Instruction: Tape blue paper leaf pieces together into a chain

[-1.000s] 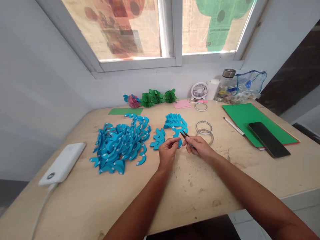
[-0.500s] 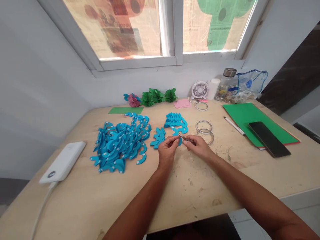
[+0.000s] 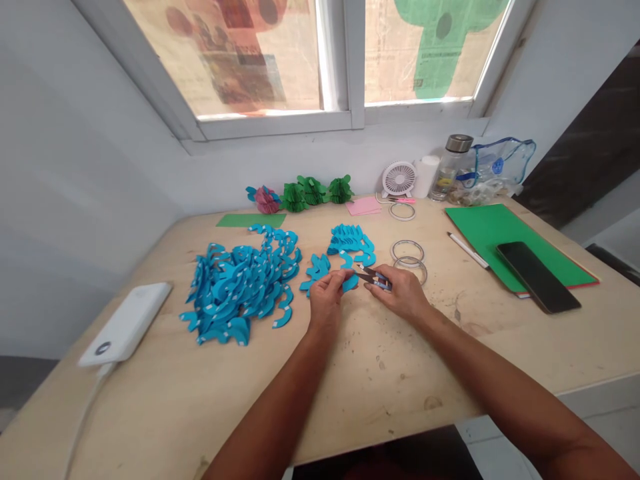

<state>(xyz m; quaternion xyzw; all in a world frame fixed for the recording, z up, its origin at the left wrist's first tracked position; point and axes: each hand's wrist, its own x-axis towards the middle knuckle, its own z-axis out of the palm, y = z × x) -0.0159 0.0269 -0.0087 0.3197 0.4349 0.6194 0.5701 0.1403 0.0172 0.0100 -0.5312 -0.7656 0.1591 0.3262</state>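
Between the thumb and fingers of my left hand (image 3: 326,293) is a curved blue paper strip (image 3: 351,283). My right hand (image 3: 400,290) grips small scissors (image 3: 381,279), their blades spread apart and pointing left, close beside the strip. Just behind my hands lies a group of folded blue paper strips (image 3: 349,239) with small white squares on them. A smaller bunch of blue paper pieces (image 3: 316,268) sits left of my left hand. Farther left spreads a large heap of blue paper strips (image 3: 235,287), also dotted with white squares.
Right of my hands lie rolls of tape (image 3: 408,252), a white pen (image 3: 468,251), green sheets (image 3: 493,233) and a phone (image 3: 539,277). A power bank (image 3: 127,323) with a cable is at left. Paper figures (image 3: 313,191), a fan (image 3: 399,179) and a bottle (image 3: 453,167) stand along the wall.
The scissors' blades have spread apart and show more clearly. My left hand has shifted slightly left with the blue strip, and my right hand has moved a little right.
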